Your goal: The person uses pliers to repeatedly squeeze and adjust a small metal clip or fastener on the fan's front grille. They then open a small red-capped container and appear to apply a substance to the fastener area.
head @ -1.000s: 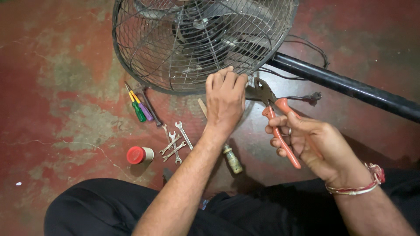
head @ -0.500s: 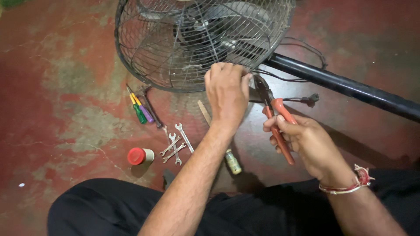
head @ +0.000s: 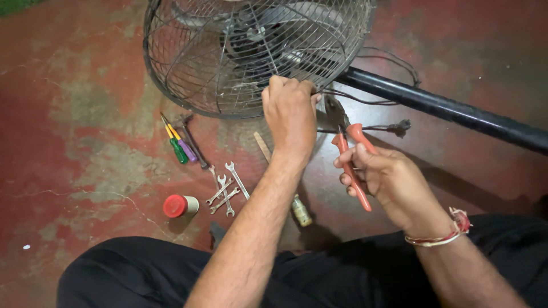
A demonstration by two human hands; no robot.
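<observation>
While lying on the red floor point(head: 68, 142), fan grille point(head: 217, 63) gripped at its lower rim by left hand point(head: 291, 114), fingers curled tight over the wires. Just right of it, pliers point(head: 351, 154) with orange handles clasped in right hand point(head: 394, 182), nose pointing up to the rim beside the left hand. Black pole point(head: 456, 111) running off right. Further left on the floor: wrenches point(head: 227, 191), screwdrivers point(head: 177, 140), red-capped tin point(head: 180, 205).

Left hand point(head: 290, 114) grips fan grille point(head: 217, 63); right hand point(head: 394, 182) holds red-handled pliers point(head: 351, 162).
</observation>
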